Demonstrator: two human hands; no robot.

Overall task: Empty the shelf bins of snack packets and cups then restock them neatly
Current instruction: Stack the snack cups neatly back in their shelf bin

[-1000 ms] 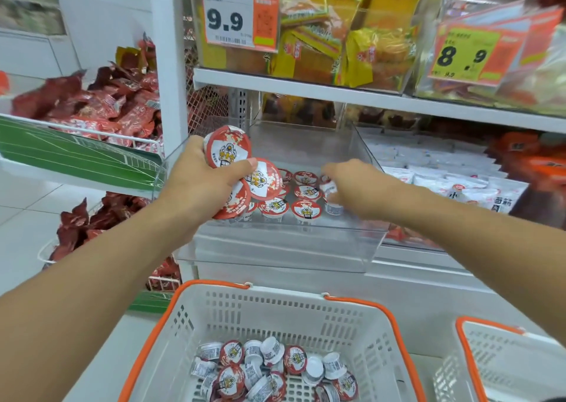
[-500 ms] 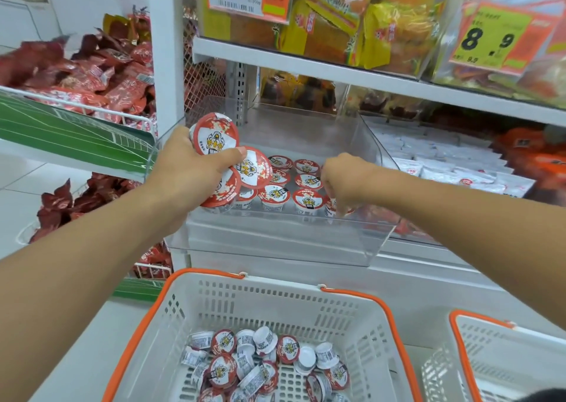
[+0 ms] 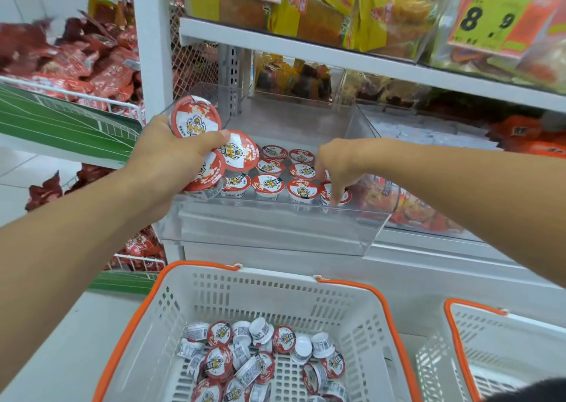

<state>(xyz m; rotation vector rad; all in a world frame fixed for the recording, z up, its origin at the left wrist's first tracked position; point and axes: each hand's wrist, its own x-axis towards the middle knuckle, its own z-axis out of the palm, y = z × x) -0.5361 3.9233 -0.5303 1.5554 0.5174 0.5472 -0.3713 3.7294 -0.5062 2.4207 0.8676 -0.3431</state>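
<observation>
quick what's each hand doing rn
Left hand: holding several cups.
Right hand: fingertips on a front-row cup in the bin; grip unclear.

Single head cam, wide-angle, no second view to overlap. It sat at the person's head, faced forward and down at the clear shelf bin (image 3: pixel 269 233), close range. White basket (image 3: pixel 275 297) filled the lower frame, upper shelf (image 3: pixel 306 46) cut the top. Edges bowed from lens distortion.

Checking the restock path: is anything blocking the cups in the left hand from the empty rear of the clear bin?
Nothing visible. The left hand holds its cups at the clear bin's open top; the back floor is bare.
</observation>
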